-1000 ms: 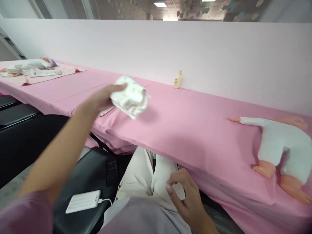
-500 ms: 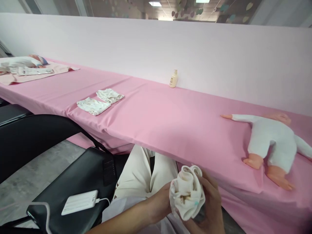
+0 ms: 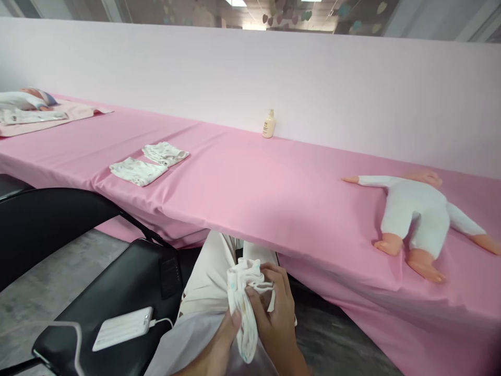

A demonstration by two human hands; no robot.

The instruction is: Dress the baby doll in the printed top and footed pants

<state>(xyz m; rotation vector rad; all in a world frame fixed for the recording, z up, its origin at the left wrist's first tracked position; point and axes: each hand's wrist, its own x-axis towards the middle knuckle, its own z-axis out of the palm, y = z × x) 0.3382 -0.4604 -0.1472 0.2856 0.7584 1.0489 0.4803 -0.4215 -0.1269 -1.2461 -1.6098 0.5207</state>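
Over my lap I hold a bunched white baby garment or cloth (image 3: 243, 297) with small coloured prints; its exact kind is hard to tell. My left hand (image 3: 222, 337) grips its lower left side, thumb pressed on the fabric. On the other side my right hand (image 3: 278, 308) is closed round the gathered folds, fingers curled over the top. A thin strip of fabric hangs by the right fingers. Two folded white printed cloths (image 3: 138, 171) lie on the pink-covered table (image 3: 250, 193), left of my hands. To the right, a baby doll (image 3: 417, 211) in white lies face down.
A cream pump bottle (image 3: 269, 124) stands against the white wall panel (image 3: 219, 73). Another doll (image 3: 23, 100) lies on a pale pink cloth (image 3: 78, 116) at far left. On the black chair (image 3: 113, 282) beside me rests a white power bank (image 3: 123, 329) with a cable.
Both hands have moved left and closer to my body with the cloth. The bundle has turned from a round, rosette-like bunch to a longer, narrower shape. My view has shifted slightly right.
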